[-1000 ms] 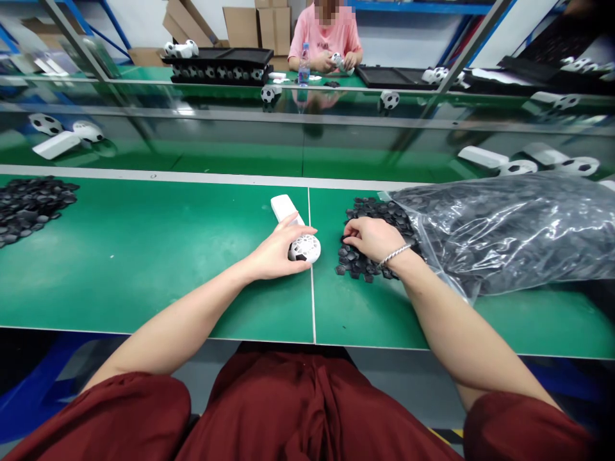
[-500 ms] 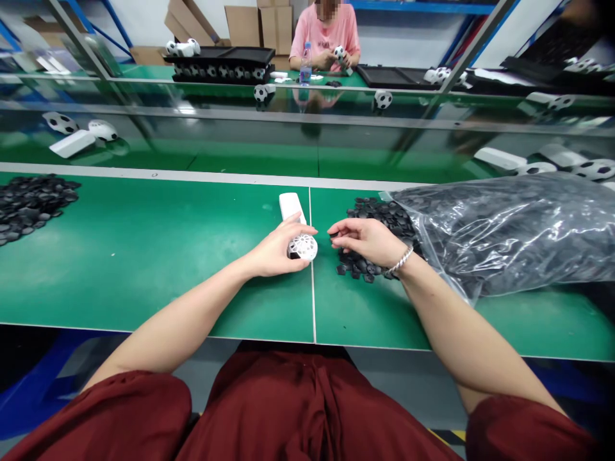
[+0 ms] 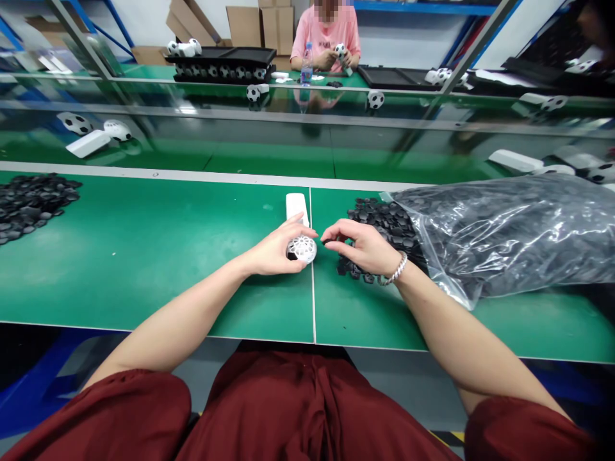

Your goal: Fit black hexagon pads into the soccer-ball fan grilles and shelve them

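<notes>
My left hand [image 3: 273, 253] is shut around a white lattice ball shell [image 3: 302, 250], which has a black patch showing at its lower left. Just behind that hand, a white oblong plastic piece [image 3: 296, 208] lies on the green bench top, touching my fingers or nearly so. My right hand [image 3: 362, 246] hovers just right of the ball, pinching a small black hexagonal piece [image 3: 327, 241] between its fingertips. Below that hand spreads a heap of black hexagonal pieces [image 3: 379, 224]. A chain bracelet [image 3: 396, 269] circles my right wrist.
A clear plastic bag of black pieces [image 3: 509, 237] lies at the right, and another black heap [image 3: 29, 205] sits at the far left. Beyond a glass divider [image 3: 307, 128], a co-worker [image 3: 327, 38] handles a ball near trays and a water bottle.
My right hand has lifted off the heap and moved left toward the ball, with a black piece in its fingertips. My left hand stays on the ball, which has turned slightly.
</notes>
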Available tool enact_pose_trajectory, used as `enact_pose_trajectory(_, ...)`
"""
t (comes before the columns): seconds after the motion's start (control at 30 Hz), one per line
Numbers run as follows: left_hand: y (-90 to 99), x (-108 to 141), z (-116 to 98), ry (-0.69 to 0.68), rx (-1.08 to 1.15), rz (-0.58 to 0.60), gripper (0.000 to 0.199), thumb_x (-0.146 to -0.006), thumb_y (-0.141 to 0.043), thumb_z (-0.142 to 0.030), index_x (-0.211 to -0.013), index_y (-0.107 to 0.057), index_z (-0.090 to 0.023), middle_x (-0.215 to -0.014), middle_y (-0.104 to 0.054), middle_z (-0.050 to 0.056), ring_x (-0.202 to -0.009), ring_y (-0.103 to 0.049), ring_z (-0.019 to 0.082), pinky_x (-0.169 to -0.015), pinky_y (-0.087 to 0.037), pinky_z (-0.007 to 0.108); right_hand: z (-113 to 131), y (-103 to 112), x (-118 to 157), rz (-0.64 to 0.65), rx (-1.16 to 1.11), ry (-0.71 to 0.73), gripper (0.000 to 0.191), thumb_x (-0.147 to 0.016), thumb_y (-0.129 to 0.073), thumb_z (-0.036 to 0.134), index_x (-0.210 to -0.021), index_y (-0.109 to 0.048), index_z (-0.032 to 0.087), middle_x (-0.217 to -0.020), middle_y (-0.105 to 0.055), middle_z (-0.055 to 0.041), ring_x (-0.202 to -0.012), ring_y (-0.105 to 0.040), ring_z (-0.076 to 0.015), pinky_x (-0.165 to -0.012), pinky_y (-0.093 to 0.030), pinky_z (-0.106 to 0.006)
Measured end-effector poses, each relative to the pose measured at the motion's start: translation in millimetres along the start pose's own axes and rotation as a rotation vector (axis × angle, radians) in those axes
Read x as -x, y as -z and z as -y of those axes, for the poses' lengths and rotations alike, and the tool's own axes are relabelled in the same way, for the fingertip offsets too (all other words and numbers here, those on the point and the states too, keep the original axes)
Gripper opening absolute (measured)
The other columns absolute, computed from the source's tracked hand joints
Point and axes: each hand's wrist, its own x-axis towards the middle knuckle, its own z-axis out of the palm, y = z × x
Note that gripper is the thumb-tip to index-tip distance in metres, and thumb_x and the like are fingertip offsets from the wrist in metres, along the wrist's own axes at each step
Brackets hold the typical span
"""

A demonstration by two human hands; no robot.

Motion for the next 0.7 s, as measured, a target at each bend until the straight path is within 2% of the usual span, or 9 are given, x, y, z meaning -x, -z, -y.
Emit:
enact_pose_trajectory(0.1, -0.7, -0.5, 0.4, -0.005, 0.009, -0.001, 0.053, -0.066, -0.06, -0.017, -0.117, -0.047, -0.02, -0.131, -0.047, 0.005, -0.137, -0.01, 0.027, -0.111, -0.018, 0.046, 1.2, -1.0, 0.8, -0.002, -0.043, 0.017, 0.011, -0.083, -0.054, 0.022, -0.09, -0.061, 0.018, -0.082, -0.059, -0.0031, -0.071, -0.054, -0.0118, -0.065, -0.046, -0.025)
enact_pose_trajectory(0.23, -5.3, -2.2, 1.4, 0.004, 0.03, -0.056, 0.053, -0.066, -0.068, -0.027, -0.115, -0.049, -0.017, -0.129, -0.049, 0.009, -0.137, -0.012, 0.029, -0.111, -0.019, 0.048, 2.0, -3.9, 2.3, -0.054, -0.114, -0.029, 0.01, -0.079, -0.059, 0.022, -0.087, -0.057, 0.017, -0.077, -0.058, -0.0013, -0.065, -0.053, -0.0107, -0.056, -0.044, -0.022)
enact_pose_trajectory(0.33, -7.8, -3.3, 2.5, -0.003, 0.035, -0.08, 0.049, -0.066, -0.068, -0.026, -0.111, -0.051, -0.017, -0.125, -0.051, 0.009, -0.136, -0.013, 0.03, -0.11, -0.02, 0.05, 2.7, -5.1, 2.1, -0.018, -0.041, 0.067, 0.003, -0.079, -0.06, 0.02, -0.082, -0.06, 0.017, -0.077, -0.06, -0.0018, -0.069, -0.055, -0.0113, -0.062, -0.046, -0.023)
enact_pose_trajectory(0.4, -8.4, -3.7, 3.1, -0.005, 0.039, -0.076, 0.048, -0.066, -0.067, -0.024, -0.111, -0.051, -0.017, -0.125, -0.052, 0.009, -0.136, -0.013, 0.03, -0.109, -0.021, 0.051, 3.8, -6.5, 1.6, 0.033, -0.003, 0.151, 0.007, -0.082, -0.057, 0.018, -0.084, -0.063, 0.018, -0.08, -0.061, -0.0029, -0.075, -0.057, -0.0121, -0.068, -0.047, -0.024)
enact_pose_trajectory(0.5, -8.5, -3.8, 2.9, -0.002, 0.041, -0.071, 0.048, -0.066, -0.067, -0.023, -0.111, -0.051, -0.018, -0.124, -0.052, 0.008, -0.136, -0.012, 0.03, -0.109, -0.022, 0.05, 6.3, -11.3, 1.3, 0.084, 0.06, 0.234, 0.015, -0.086, -0.05, 0.016, -0.089, -0.065, 0.02, -0.083, -0.061, -0.0037, -0.077, -0.057, -0.0117, -0.068, -0.048, -0.023)
enact_pose_trajectory(0.63, -9.1, -4.4, 0.5, 0.001, 0.044, -0.085, 0.049, -0.066, -0.071, -0.03, -0.109, -0.052, -0.017, -0.122, -0.054, 0.009, -0.136, -0.014, 0.031, -0.109, -0.022, 0.05, 9.5, -20.5, 1.0, 0.067, 0.155, 0.318, 0.02, -0.088, -0.043, 0.014, -0.094, -0.061, 0.019, -0.088, -0.062, -0.0055, -0.083, -0.057, -0.0138, -0.071, -0.048, -0.026)
enact_pose_trajectory(0.7, -9.5, -4.7, -1.1, -0.003, 0.04, -0.092, 0.046, -0.067, -0.07, -0.031, -0.108, -0.053, -0.017, -0.12, -0.055, 0.009, -0.135, -0.016, 0.031, -0.11, -0.02, 0.049, 10.4, -24.0, 0.8, 0.029, 0.162, 0.308, 0.016, -0.087, -0.045, 0.014, -0.093, -0.059, 0.018, -0.086, -0.063, -0.0051, -0.083, -0.057, -0.0147, -0.073, -0.048, -0.028)
